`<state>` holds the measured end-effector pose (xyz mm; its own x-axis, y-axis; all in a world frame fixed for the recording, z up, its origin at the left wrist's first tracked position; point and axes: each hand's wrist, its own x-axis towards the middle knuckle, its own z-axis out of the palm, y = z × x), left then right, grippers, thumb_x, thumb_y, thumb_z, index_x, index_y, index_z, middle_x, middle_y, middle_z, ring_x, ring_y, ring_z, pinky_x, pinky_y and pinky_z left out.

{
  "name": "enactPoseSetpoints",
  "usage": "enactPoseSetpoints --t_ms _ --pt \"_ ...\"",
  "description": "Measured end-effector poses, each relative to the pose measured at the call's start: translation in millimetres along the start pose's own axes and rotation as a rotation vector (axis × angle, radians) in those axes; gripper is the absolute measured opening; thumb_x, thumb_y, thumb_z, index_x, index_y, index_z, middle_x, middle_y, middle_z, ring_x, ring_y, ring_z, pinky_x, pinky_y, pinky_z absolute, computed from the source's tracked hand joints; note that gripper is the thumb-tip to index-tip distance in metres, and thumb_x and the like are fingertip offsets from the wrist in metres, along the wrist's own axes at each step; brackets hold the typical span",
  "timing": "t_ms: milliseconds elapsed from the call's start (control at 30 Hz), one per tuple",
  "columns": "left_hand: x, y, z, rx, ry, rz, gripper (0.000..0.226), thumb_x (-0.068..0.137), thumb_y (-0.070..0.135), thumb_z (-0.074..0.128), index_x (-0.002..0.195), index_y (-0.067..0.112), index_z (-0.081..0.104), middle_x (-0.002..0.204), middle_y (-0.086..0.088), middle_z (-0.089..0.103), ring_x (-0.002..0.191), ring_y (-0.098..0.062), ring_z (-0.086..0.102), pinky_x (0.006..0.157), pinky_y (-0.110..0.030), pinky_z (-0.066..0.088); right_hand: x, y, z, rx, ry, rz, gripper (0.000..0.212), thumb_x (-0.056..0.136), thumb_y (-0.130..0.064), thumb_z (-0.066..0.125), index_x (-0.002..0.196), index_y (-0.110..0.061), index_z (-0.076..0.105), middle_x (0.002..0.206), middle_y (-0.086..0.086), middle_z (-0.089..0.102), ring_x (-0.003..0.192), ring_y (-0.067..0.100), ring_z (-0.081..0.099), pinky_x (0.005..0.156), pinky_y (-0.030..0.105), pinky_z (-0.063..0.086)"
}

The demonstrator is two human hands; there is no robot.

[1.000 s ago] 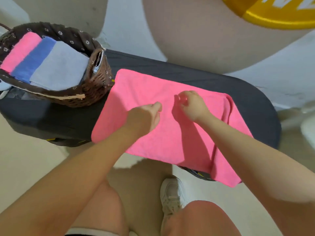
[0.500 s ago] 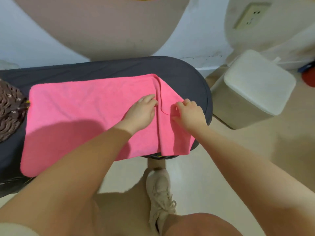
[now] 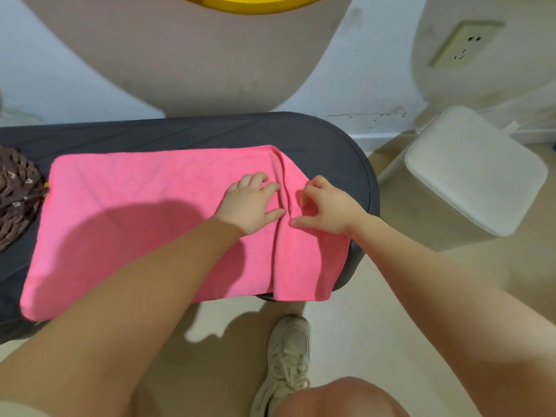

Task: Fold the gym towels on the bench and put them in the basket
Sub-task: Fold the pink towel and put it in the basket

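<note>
While both hands (image 3: 287, 203) press it, towel (image 3: 135, 224) covers bench (image 3: 325, 139).

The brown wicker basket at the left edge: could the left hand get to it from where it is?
Probably yes. The left hand rests flat on the pink towel, holding nothing, and only flat towel lies between it and the brown wicker basket.

A plain hot-pink towel (image 3: 144, 224) is seen on a dark charcoal surface (image 3: 316, 136). At 9 o'clock, a brown woven basket (image 3: 16, 203) is edged with dark cloth dotted with small white flowers. At 3 o'clock, a white bin (image 3: 472, 170) is seen. An off-white shoe (image 3: 288, 356) is seen at 6 o'clock on the beige floor (image 3: 361, 326). A gold ring (image 3: 323, 183) is worn.
</note>
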<state>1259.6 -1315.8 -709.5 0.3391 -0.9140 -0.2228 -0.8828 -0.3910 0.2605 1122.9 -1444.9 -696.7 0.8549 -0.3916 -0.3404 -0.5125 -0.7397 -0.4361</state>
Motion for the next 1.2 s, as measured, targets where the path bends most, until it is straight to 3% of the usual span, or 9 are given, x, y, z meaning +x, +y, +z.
enactPoseSetpoints --t_ms 133,233,400,567,700,833,933,1067,1200 --pt "4 5 -5 0.059 -0.048 -0.022 0.059 0.087 0.05 0.05 0.139 0.024 0.036 0.142 -0.007 0.031 0.132 -0.027 0.029 0.103 -0.039 0.03 -4 0 9 -0.287 0.048 -0.123 0.036 0.088 -0.04 0.055 0.111 -0.012 0.053 0.125 0.007 0.039 0.095 0.027 0.054 0.064 0.031 0.038" --pt "7 8 -8 0.107 -0.065 -0.033 0.064 0.085 0.053 0.052 0.139 0.024 0.034 0.139 -0.009 0.032 0.129 -0.027 0.031 0.101 -0.038 0.031 -2 3 9 -0.234 0.121 -0.139 0.025 0.094 -0.026 0.044 0.105 -0.008 0.055 0.117 0.01 0.048 0.096 0.028 0.054 0.061 0.031 0.034" --pt "16 12 -7 0.087 -0.082 0.011 0.073 0.08 0.05 0.061 0.137 0.011 0.035 0.154 -0.01 0.016 0.142 -0.025 0.015 0.114 -0.035 0.015 2 14 -13 0.332 0.366 0.225 0.019 0.095 -0.019 0.043 0.077 -0.011 0.043 0.085 0.014 0.057 0.08 0.028 0.051 0.061 0.03 0.023" --pt "29 9 -8 0.011 -0.163 0.024 0.074 0.074 0.049 0.069 0.129 0.009 0.039 0.158 -0.007 0.003 0.145 -0.023 0.007 0.117 -0.038 0.013 23 41 -47 0.391 0.517 0.445 0.029 0.099 -0.017 0.036 0.117 0.001 0.051 0.117 0.021 0.059 0.11 0.034 0.053 0.078 0.033 0.035" --pt "30 11 -7 0.055 -0.225 0.019 0.088 0.067 0.061 0.068 0.132 0.012 0.034 0.158 -0.007 -0.003 0.146 -0.024 0.0 0.117 -0.045 0.01 50 49 -62 0.35 0.562 0.467 0.031 0.097 -0.019 0.041 0.12 -0.002 0.053 0.12 0.021 0.059 0.113 0.035 0.052 0.086 0.035 0.039" --pt "25 18 -4 0.052 -0.255 0.003 0.091 0.071 0.065 0.061 0.141 0.021 0.023 0.157 -0.006 -0.008 0.145 -0.026 -0.006 0.115 -0.051 0.003 42 56 -57 0.485 0.679 0.656 0.036 0.094 -0.017 0.045 0.127 0.0 0.048 0.126 0.021 0.054 0.117 0.033 0.051 0.093 0.033 0.038" --pt "19 20 -4 0.12 -0.247 0.065 0.096 0.074 0.067 0.055 0.147 0.022 0.013 0.157 -0.006 -0.013 0.145 -0.024 -0.009 0.116 -0.047 -0.003 2 62 -30 0.446 0.637 0.727 0.033 0.092 -0.015 0.047 0.12 0.002 0.05 0.126 0.022 0.049 0.114 0.036 0.049 0.094 0.036 0.037" --pt "11 32 -2 0.124 -0.2 0.171 0.102 0.076 0.07 0.05 0.149 0.018 0.004 0.157 -0.006 -0.014 0.145 -0.021 -0.011 0.116 -0.039 -0.007 -50 53 9 0.593 0.508 0.734 0.023 0.086 -0.031 0.059 0.087 -0.011 0.048 0.092 0.011 0.049 0.082 0.027 0.049 0.069 0.032 0.037" --pt "1 51 12 0.154 -0.237 0.27 0.108 0.074 0.072 0.051 0.149 0.017 -0.004 0.157 -0.005 -0.017 0.144 -0.021 -0.014 0.116 -0.036 -0.009 -80 47 33 0.911 0.386 0.81 0.036 0.082 -0.026 0.068 0.095 -0.01 0.04 0.096 0.01 0.052 0.085 0.023 0.053 0.076 0.04 0.048"
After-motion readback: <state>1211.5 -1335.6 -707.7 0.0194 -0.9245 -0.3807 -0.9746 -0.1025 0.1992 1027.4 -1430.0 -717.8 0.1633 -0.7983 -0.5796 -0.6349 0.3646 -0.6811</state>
